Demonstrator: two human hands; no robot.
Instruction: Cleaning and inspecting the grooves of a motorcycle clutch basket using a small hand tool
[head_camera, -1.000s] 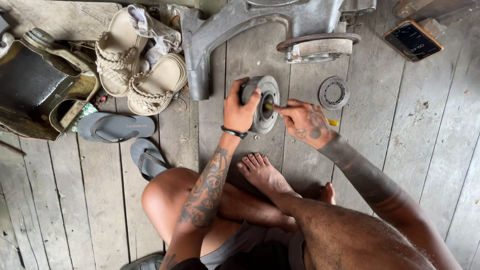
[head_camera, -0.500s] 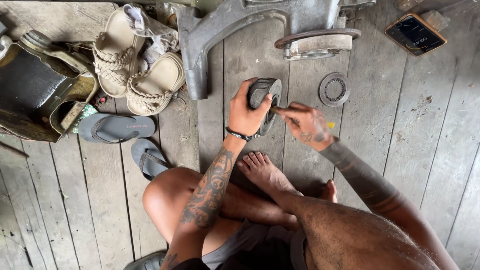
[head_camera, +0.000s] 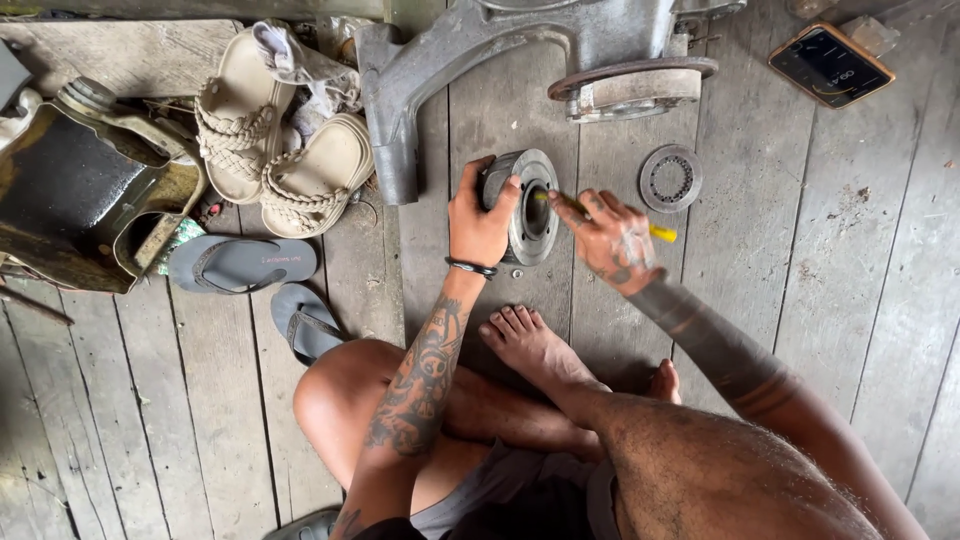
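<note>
Left hand (head_camera: 480, 225) clamps round metal hub (head_camera: 525, 205), tipped on edge on plank floor (head_camera: 850, 300) w/ no other support. Right hand (head_camera: 610, 240) pinches yellow-handled tool (head_camera: 655, 232), tip prob. in the bore, blurred. Risk: tip slips, jabs left fingers (head_camera: 508, 190); hub rolls toward bare foot (head_camera: 530, 345).

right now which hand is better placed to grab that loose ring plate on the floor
Right. The right hand, holding a yellow-handled tool, is nearer the ring plate, which lies just beyond it. The left hand is gripping the round metal part on its far side.
</note>
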